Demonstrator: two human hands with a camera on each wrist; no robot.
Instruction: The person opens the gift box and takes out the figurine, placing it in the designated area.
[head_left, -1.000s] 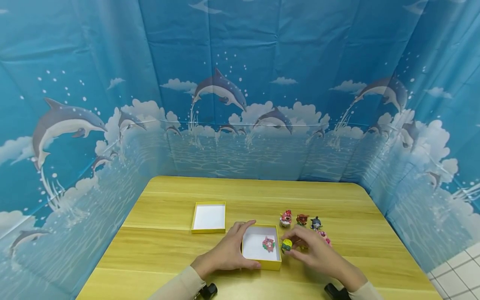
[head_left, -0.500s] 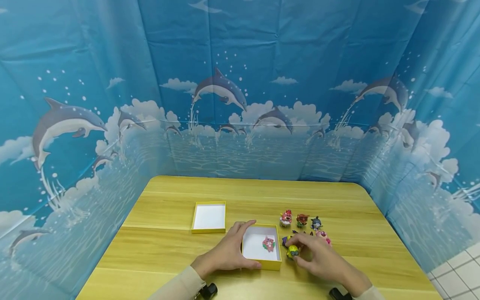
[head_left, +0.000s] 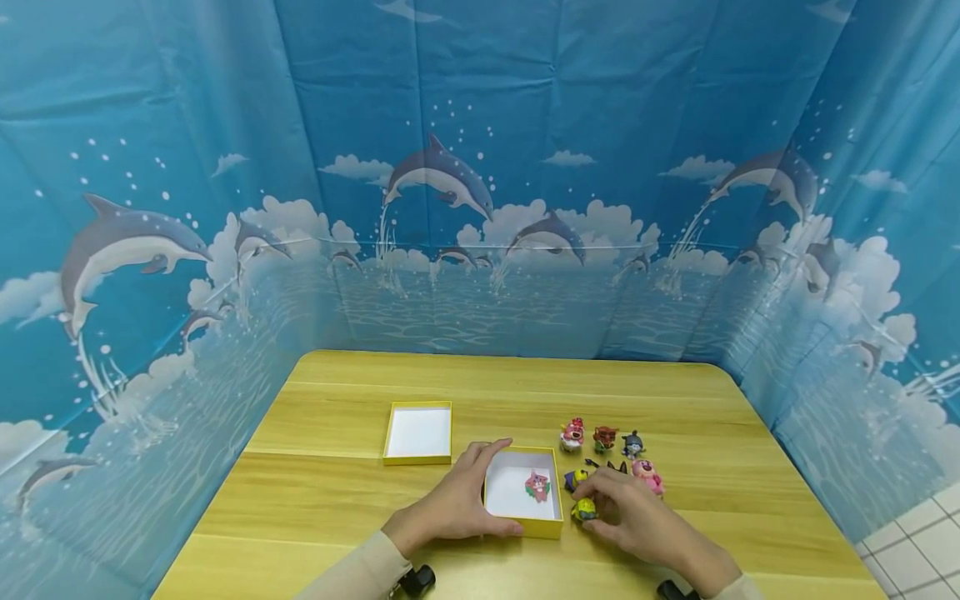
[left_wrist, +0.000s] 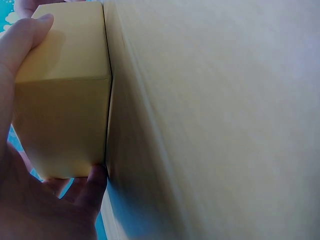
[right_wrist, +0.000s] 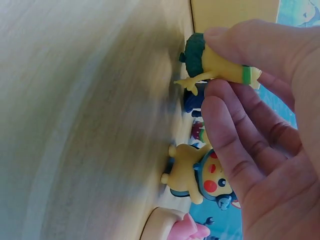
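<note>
My left hand (head_left: 459, 502) holds a small yellow box (head_left: 540, 528) with a white inside by its left side. In the left wrist view, the thumb and fingers lie round the box (left_wrist: 62, 125). A pink figurine with green edges (head_left: 537, 486) lies inside it. Just right of the box, my right hand (head_left: 637, 515) pinches a yellow figurine with a green lower part (head_left: 584, 510) between thumb and fingertips. In the right wrist view, that yellow figurine (right_wrist: 222, 65) stands at or just above the tabletop; I cannot tell which.
A yellow-edged lid (head_left: 418, 432), white inside, lies at the back left. Beyond my right hand stand several figurines: a pink-red one (head_left: 572, 435), a brown-red one (head_left: 604, 439), a dark grey one (head_left: 633, 444), a pink bear (head_left: 647, 477) and a purple-yellow one (head_left: 575, 479). A Pikachu figurine (right_wrist: 192, 175) stands near my fingers.
My right hand has moved the yellow figurine slightly right and toward me, away from the box wall. The purple-yellow figurine behind it has come into sight. My left hand and the box stay put.
</note>
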